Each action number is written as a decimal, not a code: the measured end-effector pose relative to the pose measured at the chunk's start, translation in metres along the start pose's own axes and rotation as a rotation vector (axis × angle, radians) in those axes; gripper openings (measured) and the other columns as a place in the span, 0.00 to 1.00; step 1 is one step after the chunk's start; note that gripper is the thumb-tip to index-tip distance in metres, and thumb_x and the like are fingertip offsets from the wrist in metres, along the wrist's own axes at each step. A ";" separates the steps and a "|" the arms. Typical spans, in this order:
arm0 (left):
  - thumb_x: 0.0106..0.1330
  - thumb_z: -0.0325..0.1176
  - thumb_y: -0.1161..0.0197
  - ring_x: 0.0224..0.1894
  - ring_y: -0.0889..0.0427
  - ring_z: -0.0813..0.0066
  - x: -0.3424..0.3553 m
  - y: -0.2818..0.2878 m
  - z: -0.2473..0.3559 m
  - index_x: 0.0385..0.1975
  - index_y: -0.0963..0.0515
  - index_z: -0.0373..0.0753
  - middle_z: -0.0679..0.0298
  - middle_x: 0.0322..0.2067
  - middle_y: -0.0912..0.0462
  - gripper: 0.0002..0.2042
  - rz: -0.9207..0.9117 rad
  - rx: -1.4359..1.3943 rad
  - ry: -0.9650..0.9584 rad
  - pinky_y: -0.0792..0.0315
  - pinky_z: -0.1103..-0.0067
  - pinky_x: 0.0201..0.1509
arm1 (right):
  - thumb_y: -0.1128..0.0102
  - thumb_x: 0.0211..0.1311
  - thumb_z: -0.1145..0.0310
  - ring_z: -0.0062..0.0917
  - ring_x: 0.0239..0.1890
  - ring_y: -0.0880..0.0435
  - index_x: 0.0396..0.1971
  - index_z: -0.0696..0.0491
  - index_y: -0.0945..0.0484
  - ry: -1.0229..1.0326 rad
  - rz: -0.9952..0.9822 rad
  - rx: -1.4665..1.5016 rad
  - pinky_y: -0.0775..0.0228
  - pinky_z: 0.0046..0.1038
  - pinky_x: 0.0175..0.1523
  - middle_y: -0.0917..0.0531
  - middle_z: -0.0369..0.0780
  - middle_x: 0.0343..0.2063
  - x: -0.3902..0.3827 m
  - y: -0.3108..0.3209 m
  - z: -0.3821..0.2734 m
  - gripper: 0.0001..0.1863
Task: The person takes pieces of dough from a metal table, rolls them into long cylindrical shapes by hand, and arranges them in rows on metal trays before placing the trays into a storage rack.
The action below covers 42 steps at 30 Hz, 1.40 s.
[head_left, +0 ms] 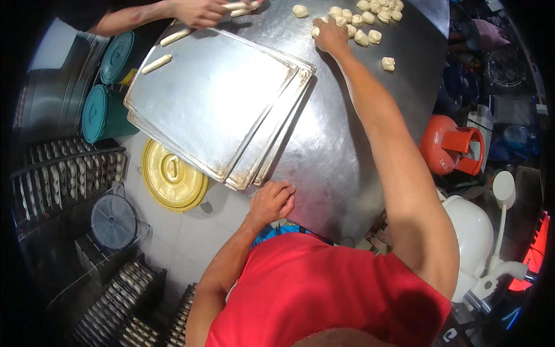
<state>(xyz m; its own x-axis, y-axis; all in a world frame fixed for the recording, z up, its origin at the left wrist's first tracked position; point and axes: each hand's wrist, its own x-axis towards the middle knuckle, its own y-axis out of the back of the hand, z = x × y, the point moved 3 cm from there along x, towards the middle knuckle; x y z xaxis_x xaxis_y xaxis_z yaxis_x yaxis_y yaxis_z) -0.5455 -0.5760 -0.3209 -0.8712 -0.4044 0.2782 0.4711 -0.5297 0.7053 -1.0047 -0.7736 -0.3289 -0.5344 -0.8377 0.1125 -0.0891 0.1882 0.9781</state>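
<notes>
At the far side of the metal table (341,133), my right arm is stretched out. My right hand (333,37) closes over a pale dough piece (315,32) that shows by its fingertips. Around it lie several more lumps of dough (361,38), with one lump (388,63) apart to the right. My left hand (273,202) rests by the near table edge, fingers curled in and nothing visible in them. Just beyond it is a stack of metal baking trays (214,98). Two rolled dough sticks (156,63) lie along the top tray's left side.
Across the table, another person's hands (199,11) handle dough sticks (241,8). On the left stand green lidded bins (95,114), a yellow lidded bin (173,173), a grey fan (113,221) and racks of shaped dough (72,176). A red gas cylinder (442,144) stands at right.
</notes>
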 end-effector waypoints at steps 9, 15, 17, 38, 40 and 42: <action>0.56 0.28 0.29 0.40 0.19 0.57 -0.005 0.001 -0.004 0.42 0.17 0.42 0.59 0.43 0.18 0.13 0.051 -0.032 -0.069 0.23 0.66 0.42 | 0.34 0.57 0.67 0.49 0.58 0.20 0.50 0.48 0.13 0.031 0.158 0.448 0.27 0.44 0.63 0.21 0.52 0.56 -0.214 0.082 -0.017 0.19; 0.60 0.29 0.31 0.54 0.22 0.52 0.017 -0.009 0.002 0.49 0.19 0.40 0.55 0.49 0.20 0.16 0.004 -0.169 -0.052 0.28 0.64 0.56 | 0.30 0.54 0.69 0.50 0.63 0.23 0.65 0.47 0.26 -0.225 0.102 0.433 0.29 0.42 0.68 0.31 0.51 0.67 -0.368 0.068 -0.056 0.34; 0.60 0.27 0.33 0.62 0.26 0.46 0.043 -0.020 0.009 0.60 0.26 0.37 0.48 0.58 0.25 0.25 0.087 -0.235 -0.058 0.31 0.60 0.66 | 0.28 0.53 0.69 0.50 0.65 0.25 0.69 0.46 0.30 -0.317 0.192 0.427 0.29 0.42 0.68 0.32 0.51 0.68 -0.379 0.069 -0.061 0.39; 0.64 0.29 0.38 0.51 0.16 0.51 0.039 -0.017 0.011 0.54 0.16 0.42 0.51 0.48 0.18 0.18 -0.148 -0.083 -0.049 0.21 0.64 0.55 | 0.29 0.56 0.68 0.33 0.34 0.15 0.46 0.55 0.14 -0.552 0.371 0.726 0.22 0.30 0.45 0.14 0.45 0.41 -0.539 0.100 -0.033 0.17; 0.65 0.20 0.43 0.57 0.19 0.52 0.019 -0.015 0.024 0.61 0.21 0.45 0.55 0.57 0.19 0.24 -0.219 0.012 -0.208 0.23 0.65 0.60 | 0.26 0.57 0.64 0.34 0.39 0.15 0.47 0.54 0.14 -0.517 0.347 0.577 0.23 0.35 0.48 0.15 0.44 0.40 -0.549 0.097 -0.036 0.18; 0.61 0.23 0.38 0.60 0.21 0.54 0.013 -0.005 0.034 0.59 0.20 0.44 0.56 0.60 0.21 0.23 -0.292 0.119 -0.277 0.24 0.64 0.62 | 0.27 0.58 0.59 0.37 0.43 0.17 0.46 0.53 0.13 -0.496 0.184 0.312 0.25 0.38 0.53 0.15 0.44 0.41 -0.543 0.095 -0.035 0.19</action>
<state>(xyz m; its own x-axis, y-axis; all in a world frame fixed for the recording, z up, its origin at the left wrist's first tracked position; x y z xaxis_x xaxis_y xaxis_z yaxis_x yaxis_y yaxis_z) -0.5644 -0.5529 -0.2987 -0.9777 -0.0253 0.2086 0.1934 -0.4961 0.8464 -0.6936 -0.3186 -0.2908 -0.8851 -0.4532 0.1060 -0.1604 0.5108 0.8446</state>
